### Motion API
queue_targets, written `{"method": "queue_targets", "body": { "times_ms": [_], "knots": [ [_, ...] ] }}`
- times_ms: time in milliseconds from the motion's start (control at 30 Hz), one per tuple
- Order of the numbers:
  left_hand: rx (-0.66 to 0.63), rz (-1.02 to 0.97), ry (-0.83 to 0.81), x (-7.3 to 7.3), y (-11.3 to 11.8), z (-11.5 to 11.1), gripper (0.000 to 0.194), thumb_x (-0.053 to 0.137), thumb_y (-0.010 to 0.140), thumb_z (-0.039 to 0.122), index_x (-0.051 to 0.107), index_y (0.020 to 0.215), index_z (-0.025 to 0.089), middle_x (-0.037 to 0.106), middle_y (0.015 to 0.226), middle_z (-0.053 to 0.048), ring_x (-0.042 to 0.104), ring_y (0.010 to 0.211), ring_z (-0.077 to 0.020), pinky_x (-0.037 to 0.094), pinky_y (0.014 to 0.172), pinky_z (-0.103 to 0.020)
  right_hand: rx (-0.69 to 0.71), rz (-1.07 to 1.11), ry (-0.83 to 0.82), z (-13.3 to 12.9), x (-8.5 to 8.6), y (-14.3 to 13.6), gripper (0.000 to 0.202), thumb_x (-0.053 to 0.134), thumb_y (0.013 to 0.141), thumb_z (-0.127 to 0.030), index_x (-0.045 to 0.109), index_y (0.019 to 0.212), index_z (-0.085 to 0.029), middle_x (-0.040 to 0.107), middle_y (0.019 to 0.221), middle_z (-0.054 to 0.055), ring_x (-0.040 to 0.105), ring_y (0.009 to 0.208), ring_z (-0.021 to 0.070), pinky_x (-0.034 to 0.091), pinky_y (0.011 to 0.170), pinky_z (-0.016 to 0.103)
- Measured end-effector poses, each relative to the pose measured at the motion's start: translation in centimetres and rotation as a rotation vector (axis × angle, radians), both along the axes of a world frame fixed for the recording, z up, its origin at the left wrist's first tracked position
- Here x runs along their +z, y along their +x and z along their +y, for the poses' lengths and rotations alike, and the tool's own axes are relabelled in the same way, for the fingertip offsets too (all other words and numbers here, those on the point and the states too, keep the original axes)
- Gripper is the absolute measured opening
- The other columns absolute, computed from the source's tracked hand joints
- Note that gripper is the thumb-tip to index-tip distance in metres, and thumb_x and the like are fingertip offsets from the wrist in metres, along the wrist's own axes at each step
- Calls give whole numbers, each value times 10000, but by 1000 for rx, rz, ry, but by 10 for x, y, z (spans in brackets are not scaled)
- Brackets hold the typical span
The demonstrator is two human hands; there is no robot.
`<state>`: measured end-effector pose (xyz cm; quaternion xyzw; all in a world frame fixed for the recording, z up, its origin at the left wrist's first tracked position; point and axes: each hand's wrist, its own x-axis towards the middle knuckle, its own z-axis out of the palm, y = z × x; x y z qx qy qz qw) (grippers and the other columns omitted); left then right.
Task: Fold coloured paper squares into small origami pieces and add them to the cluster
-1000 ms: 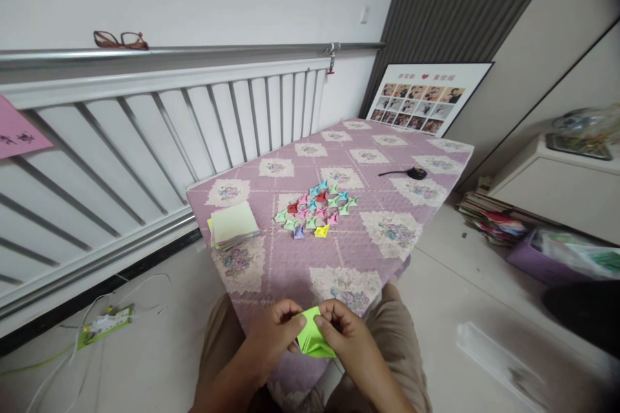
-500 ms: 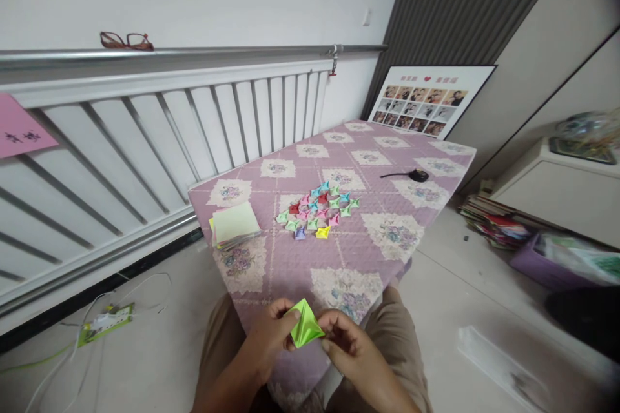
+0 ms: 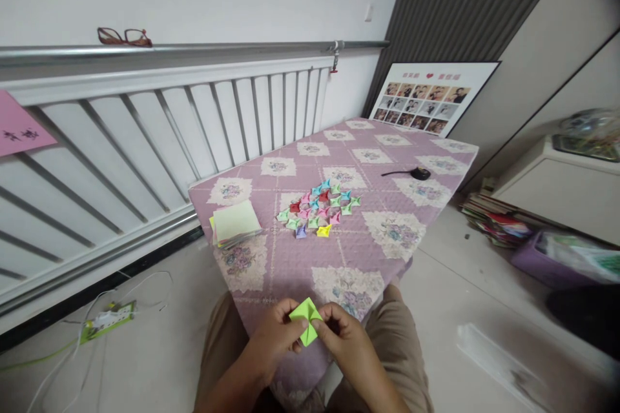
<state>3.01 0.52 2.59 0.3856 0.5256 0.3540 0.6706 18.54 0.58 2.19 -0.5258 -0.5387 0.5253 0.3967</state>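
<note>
A: Where is the green paper [image 3: 307,311] being held?

B: Above the near corner of the surface [image 3: 300,268], between the two hands. Its left side is pinched by the left hand [image 3: 276,330], with the thumb laid on top; its right side is gripped by the right hand [image 3: 346,333] in much the same way. A diamond shape is presented, with fold lines meeting near the middle, close to the thumb tips.

A: What could be spoiled from here?

B: The folds, above all. If the thumbs were pressed unevenly, a crease could be set off-centre and the corners left mismatched. If the sides were pulled apart too hard, the paper could be torn where the folds meet. Should a pinch be eased too soon, the flaps could be sprung open.

A: Can the back layers be judged?

B: No; they are hidden, so it cannot be told how firmly they are held.

A: And farther up the surface?

B: The small folded pieces [image 3: 323,212] are grouped there, with the purple piece [image 3: 301,231] and the yellow piece [image 3: 323,231] nearest the hands. They could be scattered by a careless reach. The paper stack [image 3: 236,222], left of them, is unevenly squared, so sheets could be slid off if brushed.
</note>
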Motion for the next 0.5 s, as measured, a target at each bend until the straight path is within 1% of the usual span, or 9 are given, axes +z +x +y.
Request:
{"method": "queue_targets", "body": {
  "times_ms": [100, 200, 300, 333, 400, 500],
  "knots": [
    [-26, 41, 31, 3, 1, -1, 192, 627, 644, 298, 550, 785, 193, 518, 661, 35, 471, 611, -116, 387, 551, -224, -37, 16, 19, 1, -4, -2, 262, 661, 719, -407, 509, 649, -205, 460, 605, -51, 431, 587, 122, 363, 567, 246],
    [-25, 75, 38, 2, 1, -2, 171, 605, 645, 253, 543, 797, 202, 509, 655, 41, 471, 617, -124, 387, 557, -229, -54, 79, 0, 3, -5, -4, 274, 682, 707, -429, 514, 719, -212, 457, 613, -58, 434, 576, 121, 364, 553, 243],
    [-27, 86, 49, -1, 0, -2, 163, 593, 658, 239, 553, 812, 203, 519, 665, 39, 473, 620, -128, 378, 563, -234, -6, 120, -57, 4, -2, -3, 319, 659, 730, -501, 560, 806, -207, 478, 600, -55, 440, 560, 121, 365, 544, 243],
    [-29, 91, 59, -2, 0, -2, 161, 593, 659, 230, 558, 813, 203, 520, 669, 39, 472, 619, -127, 373, 565, -233, 22, 117, -76, 5, -1, -2, 330, 644, 742, -520, 571, 795, -203, 476, 589, -54, 432, 550, 118, 359, 537, 240],
    [-32, 115, 85, -4, 0, -2, 158, 592, 660, 203, 570, 816, 201, 523, 677, 39, 468, 620, -124, 361, 574, -231, 57, 90, -106, 6, 1, -1, 353, 624, 758, -543, 571, 714, -197, 455, 567, -56, 400, 531, 106, 334, 515, 230],
    [-40, 162, 116, -7, -1, -2, 150, 586, 668, 175, 574, 816, 197, 530, 695, 36, 470, 637, -127, 353, 597, -233, 40, 44, -99, 6, -2, -2, 375, 616, 764, -541, 548, 641, -193, 442, 566, -56, 379, 537, 102, 317, 507, 224]
  ]
}}
